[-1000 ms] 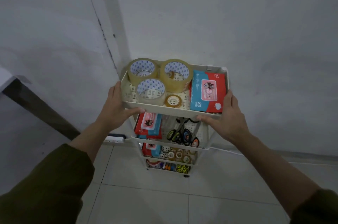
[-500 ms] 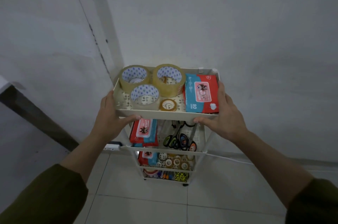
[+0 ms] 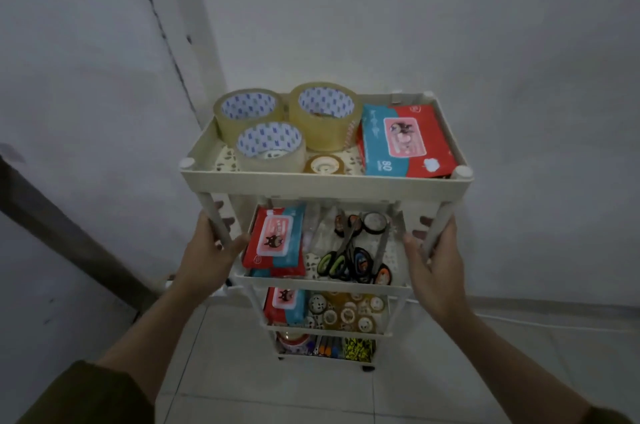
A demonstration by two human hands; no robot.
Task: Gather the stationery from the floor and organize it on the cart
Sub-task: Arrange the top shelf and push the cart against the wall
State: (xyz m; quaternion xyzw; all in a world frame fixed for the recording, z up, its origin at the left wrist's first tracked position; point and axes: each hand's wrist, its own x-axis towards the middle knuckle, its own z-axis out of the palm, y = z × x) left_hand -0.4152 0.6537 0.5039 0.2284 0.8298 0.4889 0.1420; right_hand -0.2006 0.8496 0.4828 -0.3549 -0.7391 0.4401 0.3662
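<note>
A cream tiered cart [image 3: 325,185] stands against the wall. Its top tray holds three big clear tape rolls [image 3: 270,146], a small tape roll [image 3: 325,165] and a red-and-blue wipes pack [image 3: 403,143]. The second tier holds another wipes pack [image 3: 275,238], scissors [image 3: 349,261] and small tape rolls. Lower tiers carry more small tape rolls [image 3: 346,312], a wipes pack and pens. My left hand [image 3: 207,254] grips the front left post below the top tray. My right hand [image 3: 436,264] grips the front right post.
Grey walls meet in a corner behind the cart. A dark sloping beam [image 3: 69,243] runs along the left wall. A white power strip [image 3: 221,288] and cable [image 3: 519,321] lie on the tiled floor by the wall.
Both hands have dropped from the top tray's front rim to the front posts below it. The cart appears closer and larger in view.
</note>
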